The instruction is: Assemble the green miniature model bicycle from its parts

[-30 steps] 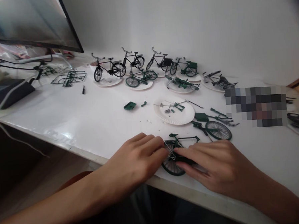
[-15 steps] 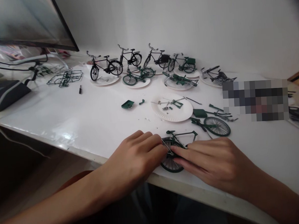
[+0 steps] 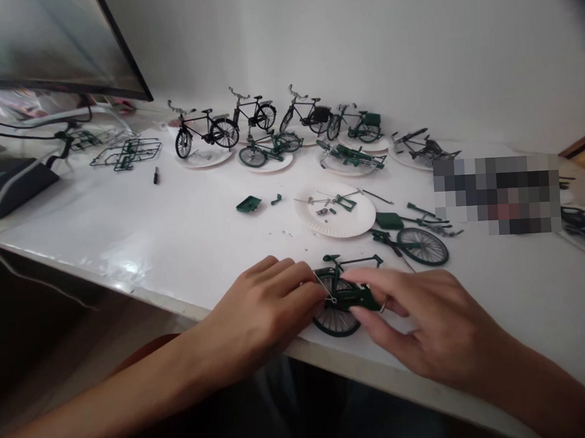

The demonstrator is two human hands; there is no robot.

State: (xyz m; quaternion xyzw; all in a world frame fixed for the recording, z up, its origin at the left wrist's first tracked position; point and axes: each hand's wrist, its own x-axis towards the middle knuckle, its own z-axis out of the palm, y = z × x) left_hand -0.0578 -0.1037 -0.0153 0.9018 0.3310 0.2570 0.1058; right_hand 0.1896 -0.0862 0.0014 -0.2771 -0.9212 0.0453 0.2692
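Observation:
At the near table edge, a green model bicycle frame with a spoked wheel is between my hands. My left hand is closed at the rear of this model, its fingertips partly hidden behind the knuckles. A thin silver wire stay runs from beside those fingers to the wheel hub. On the other side, my right hand has its thumb and forefinger apart near the chain guard. Its other fingers are curled and partly out of sight near the frame's lower front.
Beyond my hands, a paper plate holds small metal and green parts. A second wheel lies right of it, a green tray-shaped part left. Several model bicycles stand or lie on plates along the wall. Sprues and a monitor are at left.
My right thumb and forefinger have spread apart and drawn back from the wheel hub, uncovering the chain guard. My left hand keeps its place on the model.

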